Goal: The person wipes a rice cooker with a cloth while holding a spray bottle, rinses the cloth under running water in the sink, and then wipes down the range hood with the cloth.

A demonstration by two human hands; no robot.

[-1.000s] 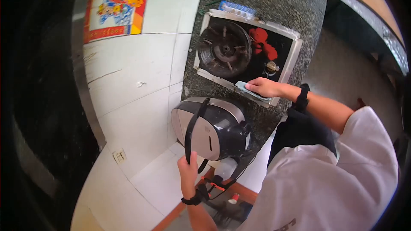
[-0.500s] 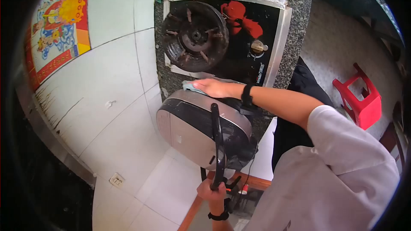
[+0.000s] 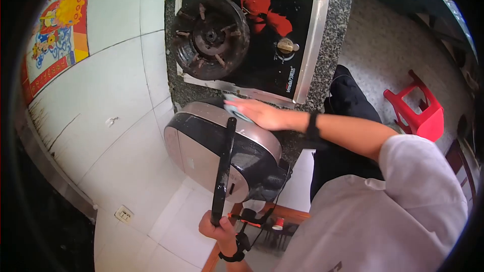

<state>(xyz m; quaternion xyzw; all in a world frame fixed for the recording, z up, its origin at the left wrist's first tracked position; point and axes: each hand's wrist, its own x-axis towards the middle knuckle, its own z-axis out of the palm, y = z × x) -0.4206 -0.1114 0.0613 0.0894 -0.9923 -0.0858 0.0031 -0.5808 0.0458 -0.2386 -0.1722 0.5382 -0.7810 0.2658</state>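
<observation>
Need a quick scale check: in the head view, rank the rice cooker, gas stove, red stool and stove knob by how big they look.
1. Gas stove and rice cooker: similar extent; the cooker sits nearer the camera, so I won't rank them.
2. Red stool.
3. Stove knob, smallest.

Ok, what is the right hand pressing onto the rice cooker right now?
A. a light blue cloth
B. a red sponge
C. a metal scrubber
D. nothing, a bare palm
A: the right hand lies flat on a light blue cloth on top of the rice cooker, while the left hand holds the black handle.
</observation>
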